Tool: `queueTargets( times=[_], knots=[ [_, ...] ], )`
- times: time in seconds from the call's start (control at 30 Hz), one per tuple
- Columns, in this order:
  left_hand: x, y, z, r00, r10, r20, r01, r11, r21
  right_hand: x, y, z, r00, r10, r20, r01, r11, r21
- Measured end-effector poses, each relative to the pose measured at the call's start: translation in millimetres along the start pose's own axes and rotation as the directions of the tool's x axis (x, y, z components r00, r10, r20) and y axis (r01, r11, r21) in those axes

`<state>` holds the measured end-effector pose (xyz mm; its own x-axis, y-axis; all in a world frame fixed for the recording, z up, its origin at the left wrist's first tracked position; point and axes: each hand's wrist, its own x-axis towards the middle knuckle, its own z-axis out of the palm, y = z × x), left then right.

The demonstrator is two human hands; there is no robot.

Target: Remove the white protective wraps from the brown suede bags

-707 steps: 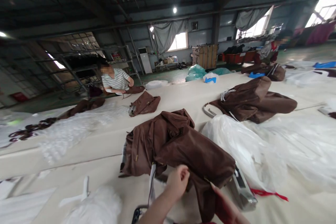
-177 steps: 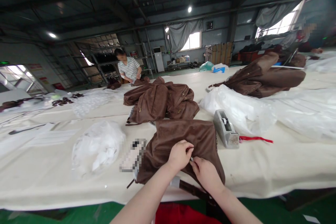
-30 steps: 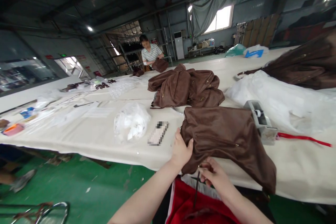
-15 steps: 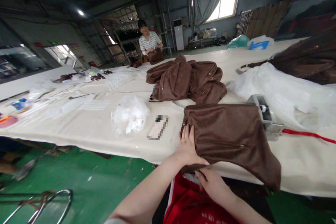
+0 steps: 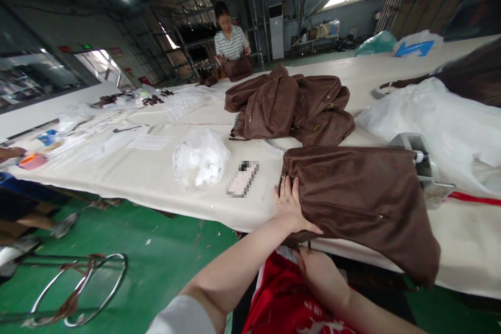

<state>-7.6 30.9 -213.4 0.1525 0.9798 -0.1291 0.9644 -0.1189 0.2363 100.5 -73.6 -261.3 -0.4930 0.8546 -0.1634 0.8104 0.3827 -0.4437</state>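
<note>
Pressing flat on the near left corner of a brown bag (image 5: 360,203), the left hand (image 5: 290,207) lies with its fingers straight and close together, palm down, gripping nothing and only weighing the suede-like cloth against the table (image 5: 156,188). The bag lies on its side at the near edge of that table, its lower right corner hanging over the edge, a closed zip running across its face. Below the edge the right hand (image 5: 319,271) is tucked under the bag's near rim; a thin dark strap or cord (image 5: 309,245) comes down to it, but whether its fingers pinch that cord or merely touch it cannot be told, since the knuckles hide them. Judging by how things lie, the bag is laid out and smoothed, while whatever the lower hand is working at under the rim looks unfinished; nothing is wrapped or bagged yet. Just left of the bag lies a phone (image 5: 242,179), and beyond that a bundle of clear plastic (image 5: 200,159). Behind the bag sits a heap of more brown bags (image 5: 289,107), touching one another. At the right a grey tape dispenser (image 5: 420,159) stands just beside the bag's far corner, with a red ribbon (image 5: 475,199) next to it and a large sheet of white plastic (image 5: 434,120) behind. Across the table a person in a striped shirt (image 5: 230,44) handles another brown bag.
</note>
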Motion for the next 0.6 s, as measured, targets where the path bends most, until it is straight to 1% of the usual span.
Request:
queueTargets(
  times=[0.1,0.17,0.2,0.27,0.33,0.37,0.4,0.43,0.47,0.5,0.57,0.6],
  knots=[
    [0,1,-2.9,1.0,0.007,0.001,-0.007,0.997,-0.075,-6,-7,-14,0.999,0.044,-0.014,-0.042,0.993,0.106],
    [3,1,-7.0,1.0,0.023,0.017,-0.02,0.99,-0.138,-8,-8,-30,0.998,0.067,-0.021,-0.06,0.972,0.227],
    [5,1,-9.0,0.999,0.032,0.024,-0.028,0.987,-0.161,-8,-7,-39,0.998,0.067,-0.013,-0.059,0.948,0.313],
    [14,0,-12.3,0.999,0.04,0.003,-0.038,0.983,-0.178,-8,-5,-56,0.998,0.066,0.012,-0.063,0.855,0.515],
    [27,-2,-15.0,0.997,0.025,-0.071,-0.037,0.986,-0.166,-7,-3,-68,0.991,0.104,0.083,-0.133,0.715,0.687],
    [34,-2,-16.3,0.994,0.014,-0.113,-0.032,0.987,-0.16,-7,-2,-70,0.982,0.128,0.137,-0.188,0.649,0.738],
    [41,-3,-17.6,0.99,0.002,-0.144,-0.026,0.987,-0.16,-7,-1,-70,0.971,0.144,0.192,-0.24,0.601,0.763],
    [46,-4,-19.1,0.988,-0.004,-0.156,-0.022,0.986,-0.164,-7,1,-68,0.961,0.143,0.236,-0.274,0.585,0.763],
    [49,-4,-20.8,0.988,-0.004,-0.152,-0.022,0.985,-0.171,-8,3,-64,0.96,0.127,0.251,-0.275,0.611,0.742],
    [51,-4,-22.8,0.99,0.0,-0.143,-0.026,0.984,-0.177,-9,6,-58,0.968,0.112,0.224,-0.24,0.678,0.695],
    [47,-4,-27.8,0.986,0.017,-0.164,-0.047,0.983,-0.179,-11,16,-46,0.989,0.1,0.106,-0.14,0.853,0.502],
    [42,-5,-30.7,0.978,0.038,-0.204,-0.074,0.982,-0.172,-12,21,-41,0.993,0.104,0.051,-0.116,0.918,0.379]
  ],
)
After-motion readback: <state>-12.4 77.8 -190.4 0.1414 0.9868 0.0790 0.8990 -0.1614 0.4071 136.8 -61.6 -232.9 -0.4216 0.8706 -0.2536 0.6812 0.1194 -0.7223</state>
